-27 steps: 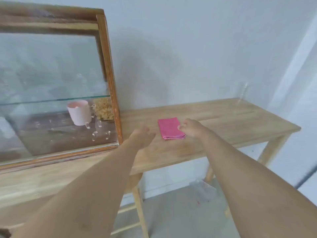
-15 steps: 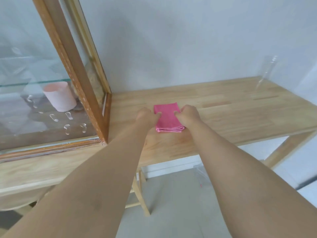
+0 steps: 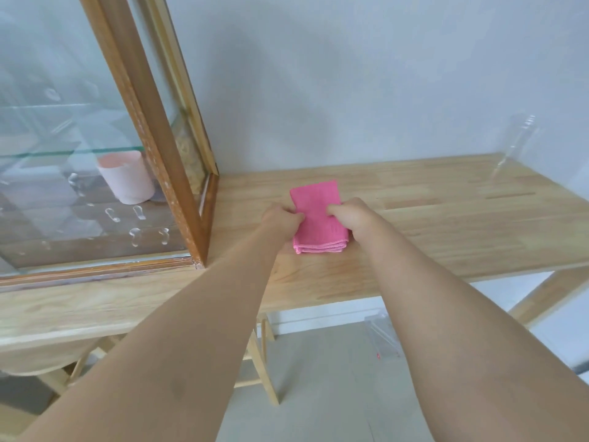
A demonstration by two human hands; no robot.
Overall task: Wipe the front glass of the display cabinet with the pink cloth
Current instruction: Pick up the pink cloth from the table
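Observation:
A folded pink cloth [image 3: 318, 215] lies flat on the wooden table [image 3: 446, 224], just right of the display cabinet. My left hand [image 3: 280, 220] pinches its left edge and my right hand [image 3: 352, 215] pinches its right edge. The cabinet's wooden frame [image 3: 149, 135] rises at the left, and its front glass [image 3: 63, 138] fills the upper left of the view. Behind the glass stand a pale pink cup [image 3: 127, 177] and several small clear pieces on the cabinet floor.
A clear plastic bottle [image 3: 516, 141] stands at the table's back right against the white wall. Below the table's front edge are its wooden legs, a clear plastic box [image 3: 384, 336] on the grey floor, and a pale chair seat [image 3: 38, 358] at lower left.
My view moved closer and to the right. My left hand went from hovering short of the cloth to gripping its left edge; my right hand closed on the right edge.

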